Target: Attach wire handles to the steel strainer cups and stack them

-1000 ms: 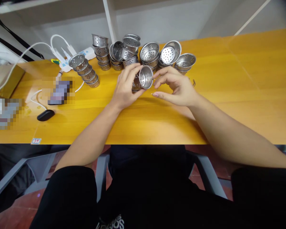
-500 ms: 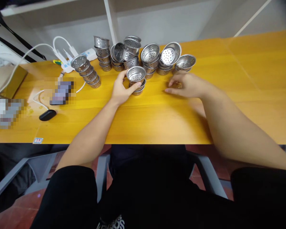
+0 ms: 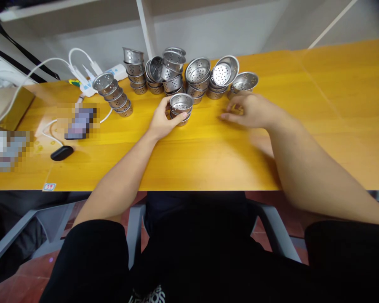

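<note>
My left hand is closed round a perforated metal cup, thumb on its front wall and fingers behind. That cup sits low in a short stack of similar cups standing on the table. To the right, my right hand hovers over the table with thumb and curled fingers apart and no object visible between them. It is nearest to the rightmost perforated cup, whose lower part it partly hides. Behind my hands stand a middle stack of cups and another with a tilted cup on top.
More cup stacks stand at the back, including a leaning stack on the left and an upright one. Further left are a white power strip with cables, a blurred phone and a black oval device.
The cup in my left hand has gone down and settles lower in the short stack. My right hand stays in nearly the same place, its thumb slightly further right.
</note>
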The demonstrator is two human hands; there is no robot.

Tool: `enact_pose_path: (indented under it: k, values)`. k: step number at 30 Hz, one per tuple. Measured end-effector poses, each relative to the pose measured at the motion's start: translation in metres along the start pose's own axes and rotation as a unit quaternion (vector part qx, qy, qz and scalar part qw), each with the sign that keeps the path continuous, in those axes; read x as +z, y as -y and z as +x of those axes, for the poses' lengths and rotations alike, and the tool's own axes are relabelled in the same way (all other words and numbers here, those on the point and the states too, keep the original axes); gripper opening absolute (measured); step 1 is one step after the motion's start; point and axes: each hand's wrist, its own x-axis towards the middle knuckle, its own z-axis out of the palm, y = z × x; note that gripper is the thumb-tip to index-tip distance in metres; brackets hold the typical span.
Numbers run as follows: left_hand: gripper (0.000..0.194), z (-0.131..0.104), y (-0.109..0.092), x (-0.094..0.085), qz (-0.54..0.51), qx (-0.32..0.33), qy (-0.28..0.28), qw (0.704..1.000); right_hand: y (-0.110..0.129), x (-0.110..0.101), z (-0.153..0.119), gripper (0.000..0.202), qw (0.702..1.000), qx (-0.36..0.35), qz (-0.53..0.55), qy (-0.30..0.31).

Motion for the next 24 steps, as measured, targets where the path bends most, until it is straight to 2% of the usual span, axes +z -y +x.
enact_pose_path:
  k: [2,5,6,9,12,16,20,22,24]
  values:
    - [0.11,-0.001,0.0,0.0,0.003,0.002,-0.004,1.0,0.0,0.0,0.0,0.028,0.996,0.022,0.014,-0.082]
    - [0.117,-0.002,-0.005,0.0,0.015,0.006,-0.007,1.0,-0.008,-0.002,0.0,0.013,0.98,0.041,0.004,-0.195]
    - [0.119,-0.003,-0.008,0.0,0.018,0.007,-0.007,1.0,-0.013,-0.002,0.001,0.018,0.975,0.051,-0.007,-0.218]
    - [0.122,-0.004,-0.017,-0.002,0.016,0.001,-0.017,1.0,-0.031,0.0,0.006,0.04,0.971,0.107,-0.03,-0.213]
    - [0.126,-0.004,-0.018,-0.003,0.021,-0.002,-0.024,0.999,-0.043,0.003,0.011,0.032,0.972,0.134,-0.034,-0.19]
    - [0.127,-0.002,-0.005,-0.002,0.031,0.002,-0.014,0.999,-0.049,0.005,0.015,0.025,0.966,0.131,-0.029,-0.22]
    - [0.112,0.0,0.0,0.0,0.014,-0.002,0.003,1.0,-0.053,0.006,0.015,0.023,0.963,0.105,-0.007,-0.248]
    - [0.11,0.001,0.0,-0.001,0.009,-0.002,0.015,1.0,-0.056,0.006,0.015,0.02,0.962,0.083,0.021,-0.26]
    - [0.114,0.002,0.001,-0.002,0.006,0.001,0.027,1.0,-0.057,0.007,0.014,0.027,0.957,0.063,0.049,-0.279]
